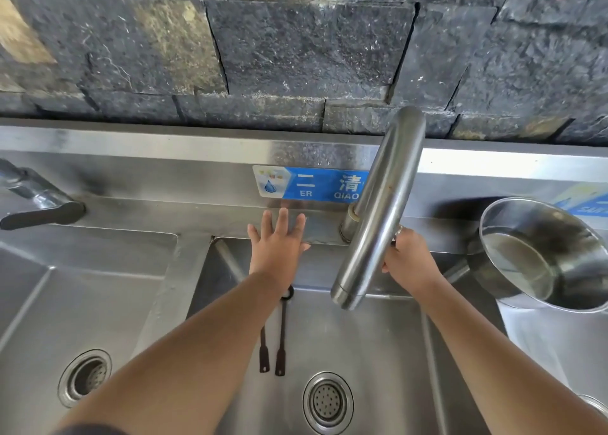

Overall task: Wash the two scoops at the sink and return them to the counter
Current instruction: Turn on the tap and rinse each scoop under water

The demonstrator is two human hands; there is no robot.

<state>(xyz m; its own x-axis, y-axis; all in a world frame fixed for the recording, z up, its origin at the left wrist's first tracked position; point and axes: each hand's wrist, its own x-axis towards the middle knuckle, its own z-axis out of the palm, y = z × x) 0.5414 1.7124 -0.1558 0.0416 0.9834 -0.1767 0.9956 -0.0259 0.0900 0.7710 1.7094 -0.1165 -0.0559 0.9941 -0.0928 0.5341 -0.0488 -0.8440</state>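
Stainless steel sink: two dark long-handled scoops lie in its middle basin. Left hand rests flat, fingers spread, on the back ledge; right hand apparently grips the tap lever. Open it gently.

On my feed, a blue label on the sink rear wall reads "二 清", "ER" and "QIAO" beneath, cut by the tap; a second label is illegible.

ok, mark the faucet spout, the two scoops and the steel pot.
faucet spout [378,211], head view, middle of the tube.
two scoops [282,329], head view, the right one's dark handle.
steel pot [543,217], head view, inner wall.
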